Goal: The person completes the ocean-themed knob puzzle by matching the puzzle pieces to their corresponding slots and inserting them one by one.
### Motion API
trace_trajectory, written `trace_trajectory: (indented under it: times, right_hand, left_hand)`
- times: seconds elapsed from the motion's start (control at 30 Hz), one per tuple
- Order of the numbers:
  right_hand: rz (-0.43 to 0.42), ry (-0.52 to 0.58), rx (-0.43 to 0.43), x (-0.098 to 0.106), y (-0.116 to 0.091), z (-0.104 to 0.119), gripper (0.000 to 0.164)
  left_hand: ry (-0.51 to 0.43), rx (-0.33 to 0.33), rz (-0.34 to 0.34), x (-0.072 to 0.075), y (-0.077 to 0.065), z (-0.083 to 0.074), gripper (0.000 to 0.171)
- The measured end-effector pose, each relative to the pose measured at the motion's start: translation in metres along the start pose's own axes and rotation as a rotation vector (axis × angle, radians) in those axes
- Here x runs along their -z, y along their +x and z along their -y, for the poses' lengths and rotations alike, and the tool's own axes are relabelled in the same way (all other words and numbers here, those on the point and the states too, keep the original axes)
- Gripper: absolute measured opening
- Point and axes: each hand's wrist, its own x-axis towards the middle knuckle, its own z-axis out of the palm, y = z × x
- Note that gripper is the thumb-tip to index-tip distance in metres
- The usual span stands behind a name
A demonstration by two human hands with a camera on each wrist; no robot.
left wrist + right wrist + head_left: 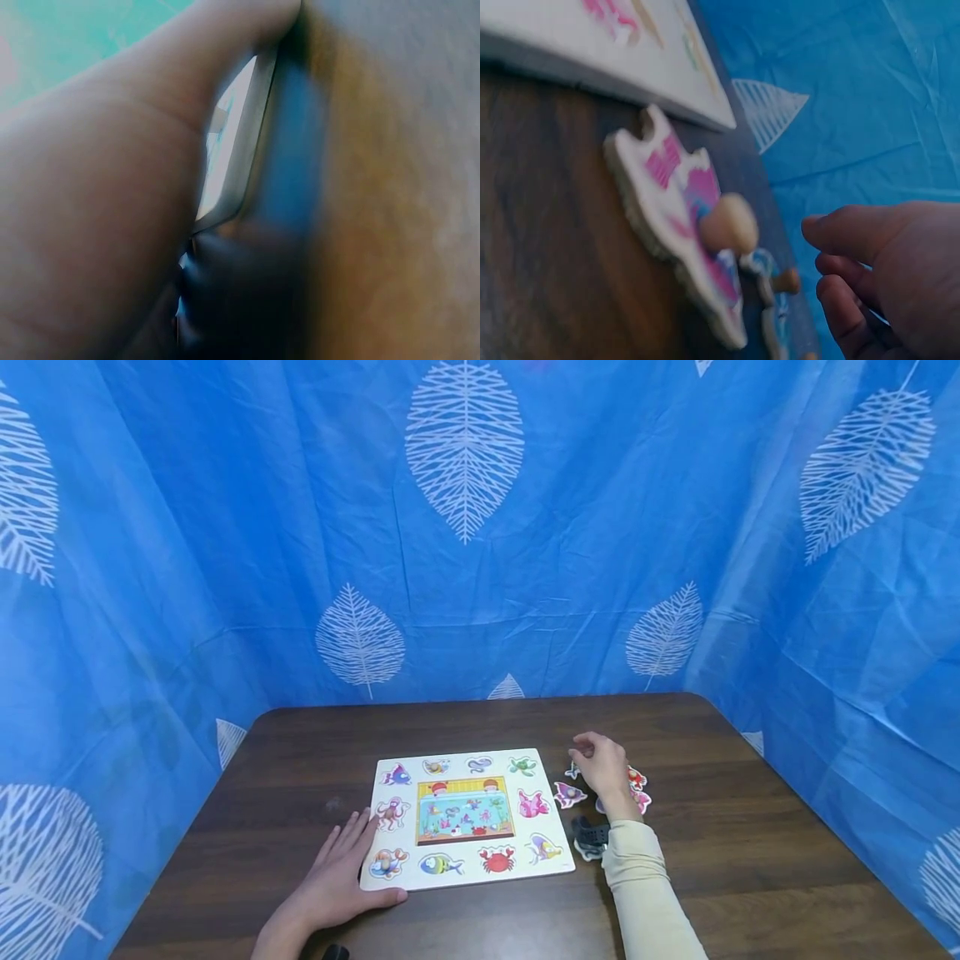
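A white puzzle board (522, 835) printed with sea animals lies flat on the table. My left hand (337, 877) rests at its lower left corner, fingers spread along the left edge and thumb by the front edge. To the right of the board, my right hand (603, 768) is over a group of loose puzzle pieces, fingers loosely bent and holding nothing. Nearest the board is a pink-and-purple fish piece (656, 199) with a round wooden knob (731, 225). Behind it lies a blue-edged piece (761, 262) with a smaller knob. My right hand (900, 277) appears apart from both.
A red piece (637, 778) and a pink piece (641, 800) lie right of my right wrist. Another piece (588, 853) is partly covered by the black wrist strap (591, 833). The dark wooden table (750, 827) is surrounded by blue leaf-print cloth (480, 635).
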Motion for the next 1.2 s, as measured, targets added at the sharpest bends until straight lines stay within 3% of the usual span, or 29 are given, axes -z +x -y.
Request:
trace_trajectory:
  times: [0.47,1.2]
  right_hand:
    - [0.062,-0.019,-0.094,-0.0053,-0.0014,-0.0089,0.024]
    - [0.013,0.025,-0.059,0.0011,0.0020,-0.0068,0.025]
  left_hand:
    - [-0.005,0.008,0.007,0.0012,-0.0007,0.0004,0.125]
    - [-0.002,0.015,0.006,0.0003,-0.0010,0.0002,0.125]
